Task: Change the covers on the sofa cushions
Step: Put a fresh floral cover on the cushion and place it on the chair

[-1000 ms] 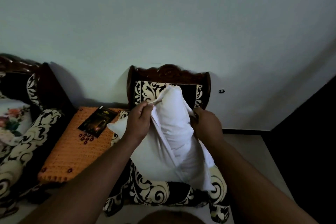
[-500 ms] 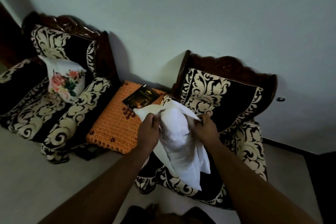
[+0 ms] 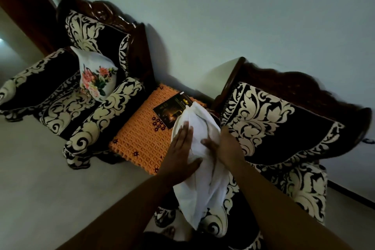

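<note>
Both hands have changed grip within the last second. Earlier, each pinched an edge of the white cover at the top of the cushion [image 3: 197, 160]; now the left hand [image 3: 180, 153] lies flat with straight fingers against the cushion's left face, and the right hand [image 3: 225, 148] presses its right face, fingers spread across the fabric. Neither hand grasps or pinches anything. The cushion stands roughly upright between the palms, above the near-left corner of the right armchair [image 3: 284, 128], its top just in front of the dark card [image 3: 172, 107] on the orange tabletop [image 3: 140, 138]. The head view has also swung left and tilted, bringing the left armchair [image 3: 60, 95] and its floral cushion [image 3: 97, 77] fully into view. Judgement: the shift from pinching to flat pressing suggests the white cover is off the edge-pulling stage and is being smoothed or squeezed along the insert. Whether the opening is closed cannot be told. The floral cushion appears already covered; it sits well apart from the hands.
</note>
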`<state>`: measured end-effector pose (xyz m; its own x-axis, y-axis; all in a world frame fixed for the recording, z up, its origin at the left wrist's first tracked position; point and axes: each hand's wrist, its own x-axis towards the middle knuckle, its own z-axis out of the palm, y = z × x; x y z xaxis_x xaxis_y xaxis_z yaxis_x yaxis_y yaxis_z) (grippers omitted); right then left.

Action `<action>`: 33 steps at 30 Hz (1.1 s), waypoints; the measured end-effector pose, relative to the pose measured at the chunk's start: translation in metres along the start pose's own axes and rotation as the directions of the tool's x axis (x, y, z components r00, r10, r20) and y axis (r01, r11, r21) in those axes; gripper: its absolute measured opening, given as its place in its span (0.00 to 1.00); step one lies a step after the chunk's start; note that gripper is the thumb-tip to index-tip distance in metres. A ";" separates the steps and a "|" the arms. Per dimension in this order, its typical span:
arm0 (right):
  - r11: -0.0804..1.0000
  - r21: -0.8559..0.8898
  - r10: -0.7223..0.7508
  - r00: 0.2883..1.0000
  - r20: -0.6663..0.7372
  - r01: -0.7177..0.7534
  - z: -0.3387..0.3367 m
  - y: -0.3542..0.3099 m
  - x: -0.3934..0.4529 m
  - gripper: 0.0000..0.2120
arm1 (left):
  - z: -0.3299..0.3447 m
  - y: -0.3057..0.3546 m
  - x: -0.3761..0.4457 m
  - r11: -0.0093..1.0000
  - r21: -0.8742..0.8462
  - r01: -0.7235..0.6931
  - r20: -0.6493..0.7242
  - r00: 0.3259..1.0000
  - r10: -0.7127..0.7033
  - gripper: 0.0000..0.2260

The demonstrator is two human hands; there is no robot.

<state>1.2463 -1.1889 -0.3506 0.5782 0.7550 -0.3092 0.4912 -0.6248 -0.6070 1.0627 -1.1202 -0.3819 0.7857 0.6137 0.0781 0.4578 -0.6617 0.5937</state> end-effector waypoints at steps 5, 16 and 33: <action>0.920 -0.390 -0.073 0.996 -0.048 0.048 -0.024 0.011 0.027 0.18 | -0.003 -0.011 0.028 0.995 0.100 0.024 0.102 0.994 -0.035 0.48; 0.558 -0.814 -0.334 0.942 -0.043 0.161 -0.057 -0.045 0.068 0.09 | 0.012 0.000 0.059 0.961 0.221 -0.165 0.321 0.943 0.088 0.40; 0.814 -0.545 -0.272 0.961 -0.056 0.199 -0.002 -0.062 0.050 0.13 | 0.014 -0.035 0.118 0.917 0.236 -0.320 0.423 0.884 0.200 0.42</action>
<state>1.2458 -1.1127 -0.3266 0.4583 0.8842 -0.0909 0.8702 -0.4671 -0.1567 1.1453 -1.0305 -0.4051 0.9619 0.2283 -0.1506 0.2666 -0.9055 0.3302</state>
